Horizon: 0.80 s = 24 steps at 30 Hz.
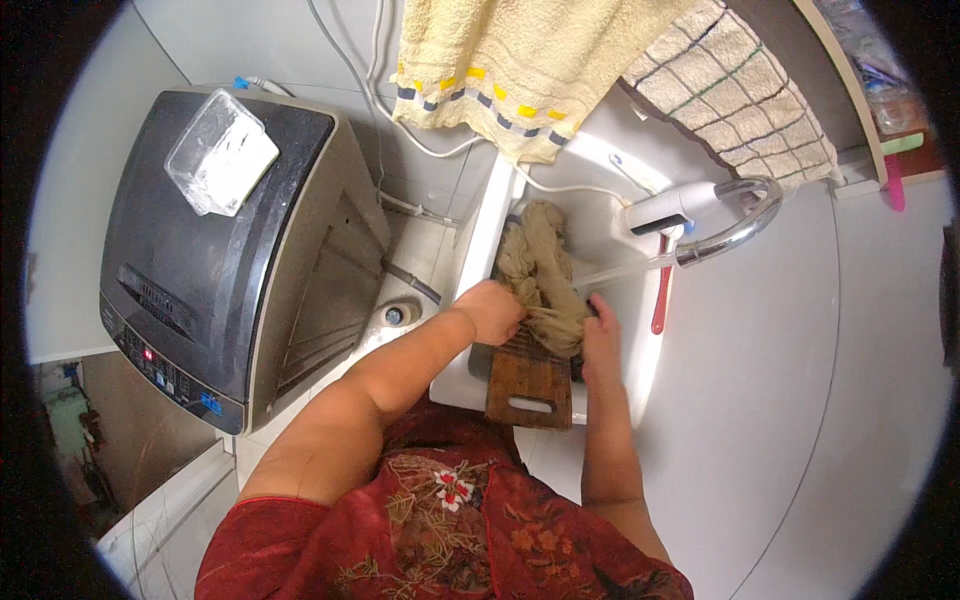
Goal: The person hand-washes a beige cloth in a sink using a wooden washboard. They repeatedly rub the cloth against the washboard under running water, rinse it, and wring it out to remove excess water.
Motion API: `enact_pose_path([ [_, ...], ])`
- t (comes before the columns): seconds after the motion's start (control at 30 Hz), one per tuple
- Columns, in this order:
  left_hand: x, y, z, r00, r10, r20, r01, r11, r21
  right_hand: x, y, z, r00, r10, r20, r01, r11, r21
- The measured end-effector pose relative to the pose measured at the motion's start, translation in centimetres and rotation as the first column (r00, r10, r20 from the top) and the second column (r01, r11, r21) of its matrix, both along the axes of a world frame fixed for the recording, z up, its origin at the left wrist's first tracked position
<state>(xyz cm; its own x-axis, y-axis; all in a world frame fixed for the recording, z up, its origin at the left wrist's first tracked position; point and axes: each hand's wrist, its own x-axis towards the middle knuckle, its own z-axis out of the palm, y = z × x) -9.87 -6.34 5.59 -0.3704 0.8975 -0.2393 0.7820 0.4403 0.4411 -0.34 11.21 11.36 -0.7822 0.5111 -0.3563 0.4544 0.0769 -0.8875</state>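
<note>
A wet olive-brown cloth [541, 277] lies bunched on a wooden washboard [529, 382], whose slotted end rests over the near rim of a white sink [465, 390]. My left hand [491, 311] grips the cloth's left edge with curled fingers. My right hand [602, 337] is at the cloth's right side, slightly blurred, its thumb or a finger raised; whether it holds any of the cloth is not plain. Water runs from the curved chrome faucet [739, 232] towards the cloth from the right.
Left stands a top-loading washing machine [217, 262] with a clear plastic container [221, 154] on its lid. A yellow towel [517, 67] and a checked towel [735, 97] hang above the sink. A red-handled tool [661, 296] lies along the sink's right rim. A floor drain [394, 315] sits between machine and sink.
</note>
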Motion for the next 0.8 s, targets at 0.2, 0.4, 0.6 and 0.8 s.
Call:
enact_pose_path([
  [0.2,0.2,0.0,0.4,0.998,0.003,-0.067,-0.002,1.000,0.021,1.2,-1.6,8.7,0.851,-0.061,-0.521,-0.200,0.880,-0.430],
  [0.4,0.3,0.1,-0.2,0.979,0.002,-0.202,0.015,0.996,0.083,0.3,-0.7,11.6,0.779,-0.060,-0.624,-0.272,0.864,-0.423],
  [0.6,0.1,-0.3,1.5,0.980,-0.019,-0.198,0.026,0.999,0.032,-3.8,-1.3,15.6,0.592,0.003,-0.806,-0.173,0.977,-0.123],
  [0.8,0.4,-0.1,-0.2,0.967,0.064,-0.245,-0.031,0.990,0.137,-1.8,-1.8,15.2,0.580,0.078,-0.811,0.092,0.983,0.160],
])
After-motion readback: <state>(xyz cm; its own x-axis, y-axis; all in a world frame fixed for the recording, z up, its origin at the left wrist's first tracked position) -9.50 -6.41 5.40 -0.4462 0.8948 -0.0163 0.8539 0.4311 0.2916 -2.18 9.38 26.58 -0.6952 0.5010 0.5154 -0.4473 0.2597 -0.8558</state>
